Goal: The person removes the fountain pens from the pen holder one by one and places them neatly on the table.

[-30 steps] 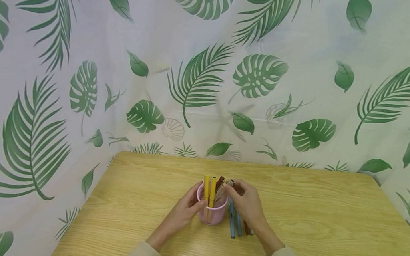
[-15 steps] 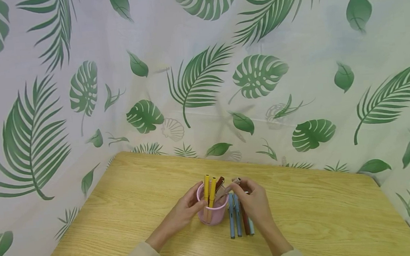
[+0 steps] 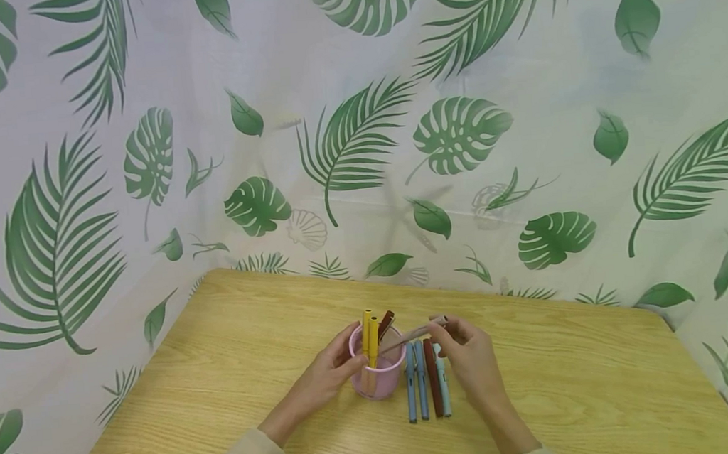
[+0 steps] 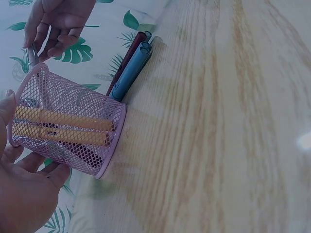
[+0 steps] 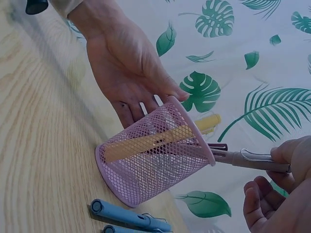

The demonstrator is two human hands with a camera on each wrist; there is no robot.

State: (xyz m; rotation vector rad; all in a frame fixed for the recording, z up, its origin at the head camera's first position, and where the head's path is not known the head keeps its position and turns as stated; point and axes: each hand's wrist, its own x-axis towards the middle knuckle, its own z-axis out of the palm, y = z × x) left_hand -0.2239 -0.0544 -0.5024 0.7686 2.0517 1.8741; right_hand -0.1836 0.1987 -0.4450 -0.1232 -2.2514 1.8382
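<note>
Apparently, the left hand [image 3: 332, 369] holds the cup [image 3: 385, 383], fingers curled round its wall, while the right hand [image 3: 472, 354] pinches the grey pen [image 3: 416, 334] near its upper end. This pen slants leftward from the right hand, its lower part inside the cup. Four pens [image 3: 422, 383] lie left of that hand. I judge the step is removing the grey pen; next, its tip should clear the rim, with the cup held steady.

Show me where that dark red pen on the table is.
In the head view, the dark red pen lies right of the pink cup, between a blue pen and a pale blue pen.
</note>
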